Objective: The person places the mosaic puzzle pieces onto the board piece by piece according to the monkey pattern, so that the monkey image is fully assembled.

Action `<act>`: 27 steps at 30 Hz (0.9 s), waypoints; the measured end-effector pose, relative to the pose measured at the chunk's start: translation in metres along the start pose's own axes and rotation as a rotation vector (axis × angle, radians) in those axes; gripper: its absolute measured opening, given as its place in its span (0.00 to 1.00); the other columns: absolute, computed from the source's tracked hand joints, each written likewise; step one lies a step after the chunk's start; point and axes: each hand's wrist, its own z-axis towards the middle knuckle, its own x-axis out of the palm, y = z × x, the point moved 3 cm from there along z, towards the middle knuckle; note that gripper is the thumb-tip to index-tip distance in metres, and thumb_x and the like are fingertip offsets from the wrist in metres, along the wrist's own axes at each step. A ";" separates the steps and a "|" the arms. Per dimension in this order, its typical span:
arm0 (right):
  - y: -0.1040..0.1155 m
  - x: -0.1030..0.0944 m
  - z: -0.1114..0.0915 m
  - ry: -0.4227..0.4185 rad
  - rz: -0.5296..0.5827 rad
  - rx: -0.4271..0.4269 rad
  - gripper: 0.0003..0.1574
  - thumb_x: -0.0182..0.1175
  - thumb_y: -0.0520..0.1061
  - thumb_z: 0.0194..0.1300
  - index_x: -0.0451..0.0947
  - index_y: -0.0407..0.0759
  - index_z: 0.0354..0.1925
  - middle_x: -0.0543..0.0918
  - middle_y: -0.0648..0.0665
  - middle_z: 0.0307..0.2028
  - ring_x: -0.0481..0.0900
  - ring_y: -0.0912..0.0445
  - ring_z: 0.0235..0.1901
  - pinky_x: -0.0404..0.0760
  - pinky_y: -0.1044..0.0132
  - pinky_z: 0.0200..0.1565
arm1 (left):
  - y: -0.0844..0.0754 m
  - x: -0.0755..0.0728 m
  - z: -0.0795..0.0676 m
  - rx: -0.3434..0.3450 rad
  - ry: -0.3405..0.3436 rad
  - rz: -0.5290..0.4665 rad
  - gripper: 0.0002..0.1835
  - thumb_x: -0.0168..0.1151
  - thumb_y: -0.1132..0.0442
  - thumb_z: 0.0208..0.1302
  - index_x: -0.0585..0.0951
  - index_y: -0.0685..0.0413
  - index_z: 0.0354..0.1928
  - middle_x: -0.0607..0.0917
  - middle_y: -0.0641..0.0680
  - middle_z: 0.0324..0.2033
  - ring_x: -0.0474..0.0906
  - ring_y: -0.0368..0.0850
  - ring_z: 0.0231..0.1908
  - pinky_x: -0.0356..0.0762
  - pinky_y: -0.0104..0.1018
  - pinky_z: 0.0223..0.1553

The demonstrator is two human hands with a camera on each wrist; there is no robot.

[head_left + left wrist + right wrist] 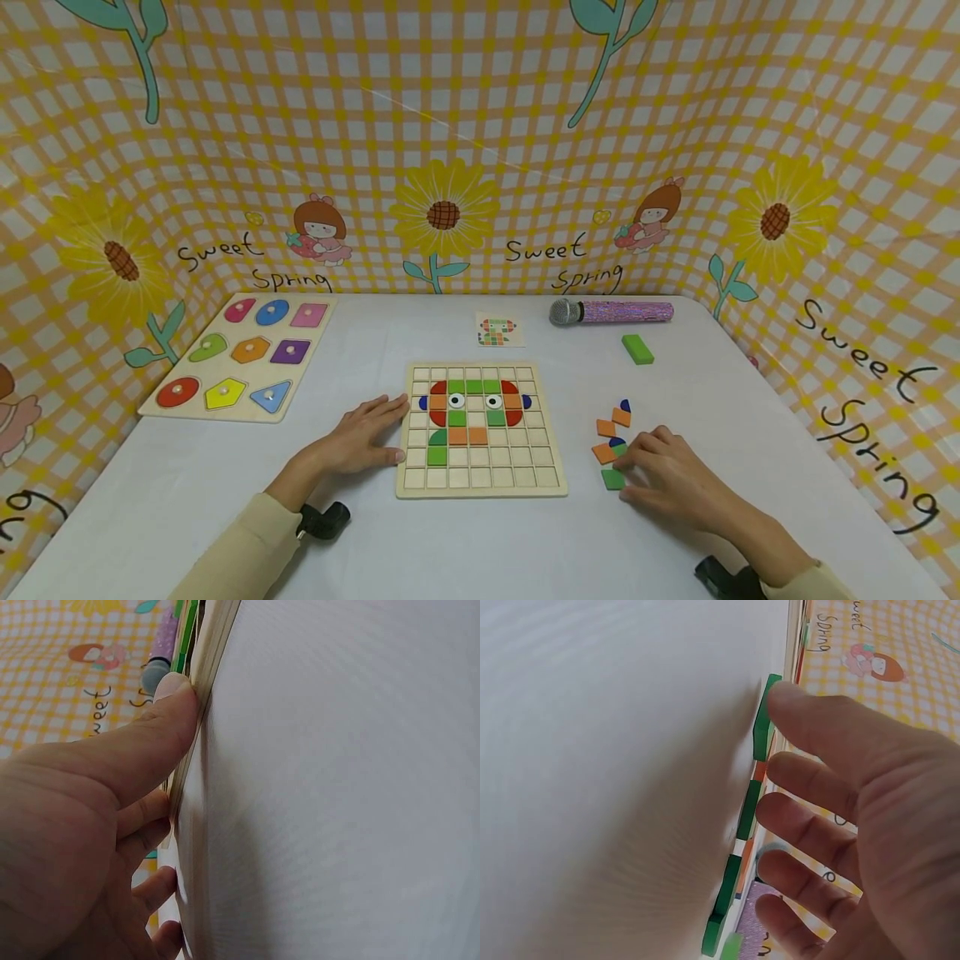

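Toward the tabletop's (487, 546) right edge, only the right wrist view shows loose tiles (763, 726) edge-on; right hand (669, 477) relaxed, left hand (356, 439) likewise.

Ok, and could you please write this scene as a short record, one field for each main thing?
Left grip: touching the left edge of the grid board
Right grip: at the loose tiles, close to a green one
Board tiles: red, green, orange, blue, two showing eyes
Picture card: behind the board
Shape puzzle: left of the board, nine knobbed pieces
Microphone: back right
Green block: in front of the microphone
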 end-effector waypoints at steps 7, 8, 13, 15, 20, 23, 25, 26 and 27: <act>-0.001 0.001 0.001 0.017 -0.011 0.002 0.15 0.74 0.50 0.45 0.85 0.54 0.35 0.77 0.59 0.33 0.65 0.63 0.38 0.68 0.64 0.40 | 0.000 -0.001 -0.001 0.006 0.002 -0.003 0.41 0.63 0.49 0.60 0.58 0.54 0.71 0.56 0.54 0.73 0.45 0.62 0.73 0.43 0.69 0.66; -0.001 0.001 0.001 0.020 -0.012 0.003 0.14 0.74 0.50 0.45 0.85 0.53 0.35 0.77 0.59 0.33 0.65 0.63 0.38 0.68 0.64 0.39 | 0.000 -0.001 -0.001 0.005 0.002 -0.002 0.41 0.63 0.49 0.60 0.58 0.53 0.72 0.56 0.54 0.73 0.45 0.61 0.73 0.43 0.69 0.66; 0.001 -0.001 0.004 -0.007 -0.011 -0.025 0.14 0.74 0.48 0.45 0.84 0.53 0.34 0.77 0.60 0.33 0.65 0.63 0.38 0.70 0.64 0.40 | 0.000 -0.001 0.000 0.000 0.008 0.009 0.41 0.63 0.48 0.60 0.58 0.53 0.72 0.56 0.53 0.73 0.44 0.61 0.73 0.44 0.68 0.66; 0.004 -0.002 0.006 -0.035 0.000 -0.055 0.14 0.74 0.48 0.45 0.84 0.53 0.34 0.77 0.60 0.33 0.65 0.64 0.39 0.71 0.64 0.40 | 0.000 -0.001 0.000 0.000 0.008 0.009 0.42 0.63 0.48 0.60 0.58 0.53 0.72 0.56 0.54 0.73 0.45 0.61 0.73 0.44 0.68 0.66; 0.018 -0.004 0.018 -0.089 0.059 -0.122 0.14 0.73 0.46 0.45 0.83 0.53 0.34 0.77 0.60 0.33 0.63 0.65 0.39 0.68 0.66 0.39 | 0.000 -0.001 0.000 0.015 0.002 0.010 0.41 0.63 0.49 0.60 0.58 0.54 0.71 0.56 0.55 0.73 0.45 0.62 0.73 0.44 0.69 0.65; 0.031 -0.001 0.030 -0.072 0.099 -0.125 0.12 0.72 0.45 0.47 0.83 0.51 0.34 0.78 0.58 0.32 0.63 0.65 0.37 0.65 0.67 0.39 | 0.000 -0.001 0.000 0.020 0.001 0.011 0.41 0.63 0.49 0.60 0.58 0.55 0.71 0.57 0.55 0.73 0.45 0.62 0.72 0.45 0.68 0.65; 0.040 0.002 0.038 -0.037 0.107 -0.114 0.11 0.71 0.46 0.49 0.84 0.50 0.35 0.78 0.58 0.32 0.64 0.64 0.37 0.66 0.66 0.39 | 0.000 -0.001 0.000 0.020 0.002 0.012 0.41 0.63 0.49 0.60 0.58 0.54 0.71 0.57 0.55 0.73 0.45 0.62 0.73 0.45 0.68 0.66; 0.044 0.004 0.043 -0.022 0.108 -0.110 0.11 0.70 0.47 0.50 0.84 0.50 0.35 0.79 0.57 0.33 0.64 0.64 0.37 0.67 0.66 0.39 | 0.000 -0.001 0.000 0.019 0.001 0.012 0.41 0.63 0.49 0.60 0.58 0.54 0.71 0.57 0.54 0.73 0.45 0.62 0.73 0.45 0.68 0.66; 0.049 0.005 0.047 -0.005 0.113 -0.104 0.12 0.70 0.47 0.50 0.84 0.49 0.36 0.79 0.56 0.33 0.65 0.63 0.36 0.67 0.66 0.39 | 0.001 -0.001 0.000 0.019 0.001 0.012 0.41 0.63 0.49 0.60 0.58 0.54 0.71 0.57 0.54 0.73 0.45 0.62 0.73 0.45 0.68 0.66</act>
